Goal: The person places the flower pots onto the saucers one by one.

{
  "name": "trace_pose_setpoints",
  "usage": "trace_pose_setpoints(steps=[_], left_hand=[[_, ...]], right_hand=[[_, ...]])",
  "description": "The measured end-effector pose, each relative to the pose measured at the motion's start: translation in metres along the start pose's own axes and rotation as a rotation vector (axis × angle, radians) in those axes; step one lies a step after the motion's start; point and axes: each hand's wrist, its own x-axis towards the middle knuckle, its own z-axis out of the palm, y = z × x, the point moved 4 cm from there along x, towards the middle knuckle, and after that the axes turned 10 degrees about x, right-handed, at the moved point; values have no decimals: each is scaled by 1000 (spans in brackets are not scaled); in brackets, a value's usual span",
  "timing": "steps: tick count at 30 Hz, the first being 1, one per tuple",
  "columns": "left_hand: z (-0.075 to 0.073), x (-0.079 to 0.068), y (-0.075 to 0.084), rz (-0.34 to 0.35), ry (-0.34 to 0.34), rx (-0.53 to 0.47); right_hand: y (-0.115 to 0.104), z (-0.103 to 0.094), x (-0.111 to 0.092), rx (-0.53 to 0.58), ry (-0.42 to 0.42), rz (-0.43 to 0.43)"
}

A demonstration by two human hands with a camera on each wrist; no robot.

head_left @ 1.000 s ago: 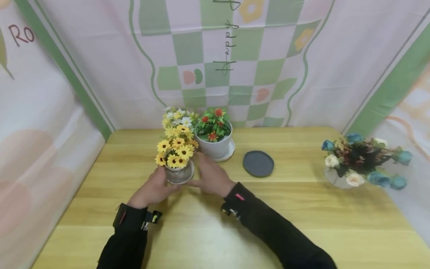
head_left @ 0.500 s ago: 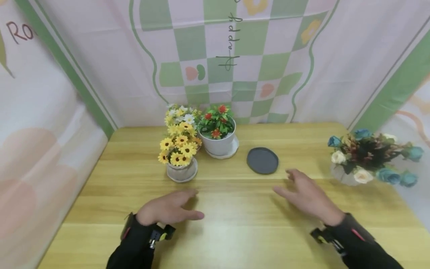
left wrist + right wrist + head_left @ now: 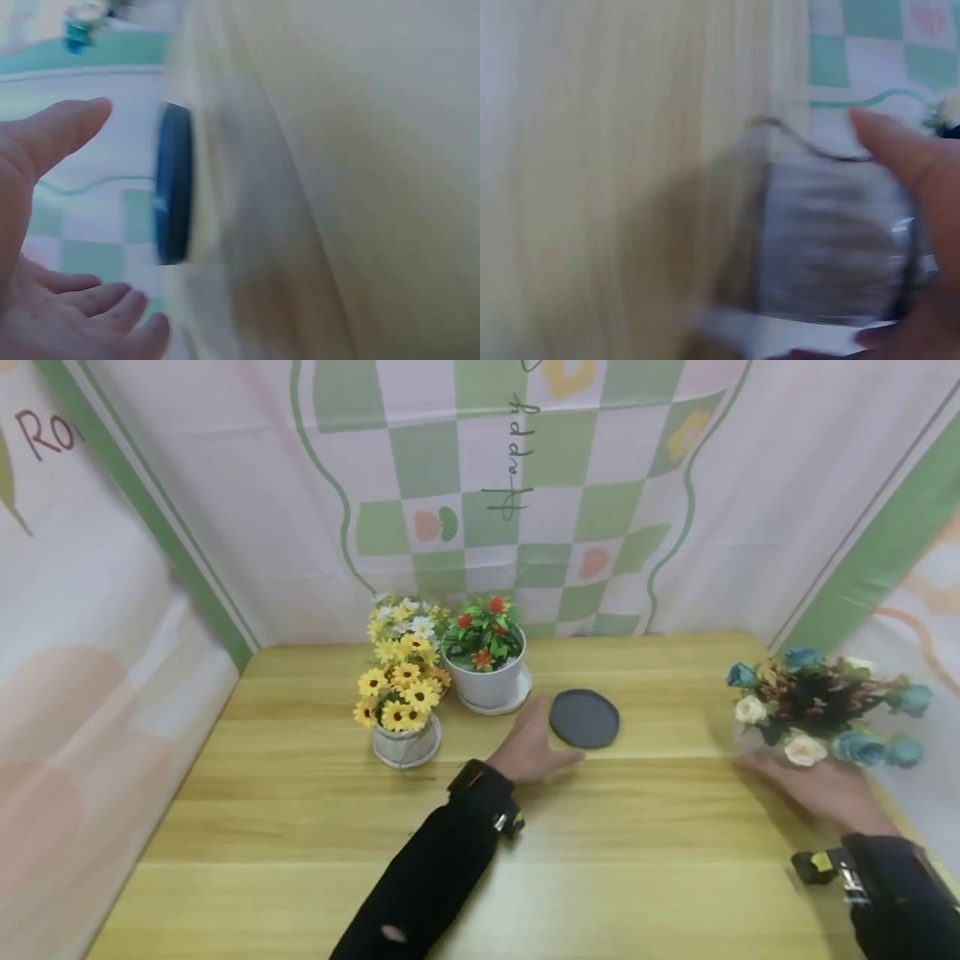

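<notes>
My left hand (image 3: 531, 747) is beside the dark grey saucer (image 3: 584, 718), thumb and fingers spread on its near-left side. In the left wrist view the saucer (image 3: 174, 184) lies beyond the gap between thumb and fingers, apart from them. At the right, my right hand (image 3: 828, 793) reaches around a clear vase of blue and cream artificial roses (image 3: 806, 749). Blurred in the right wrist view, the ribbed vase (image 3: 829, 240) lies between the extended thumb (image 3: 900, 146) and the fingers below. The flowers partly hide this hand in the head view.
A pot of yellow daisies (image 3: 405, 693) stands on a white saucer at left, with white-and-yellow flowers (image 3: 408, 618) behind it. Beside them is a white pot with red flowers (image 3: 487, 681). A patterned curtain (image 3: 555, 527) hangs behind the wooden table (image 3: 600, 860).
Both hands have let go of the yellow daisy pot, which stays on the table. My left hand has moved right to the dark saucer, my right hand far right to the vase.
</notes>
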Motion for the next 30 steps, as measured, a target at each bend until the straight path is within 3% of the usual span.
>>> trace_pose_setpoints(steps=[3, 6, 8, 11, 16, 20, 25, 30], left_hand=[[9, 17, -7, -62, 15, -21], [16, 28, -16, -106, 15, -10], [18, 32, -20, -111, 15, 20], [21, 37, -20, -93, 13, 70], [23, 39, -15, -92, 10, 115], [20, 34, -13, -90, -1, 73], [10, 16, -21, -31, 3, 23], [-9, -10, -34, 39, 42, 15]], right_hand=[[3, 2, 14, 149, 102, -36], [-1, 6, 23, 264, 275, -140], [-3, 8, 26, 300, 367, -169], [-3, 10, 28, 307, 433, -170], [-2, 6, 28, 301, 472, -194], [0, 3, 25, 303, 455, -193], [3, -1, 19, 303, 403, -140], [-1, -4, 19, 322, 381, -151]])
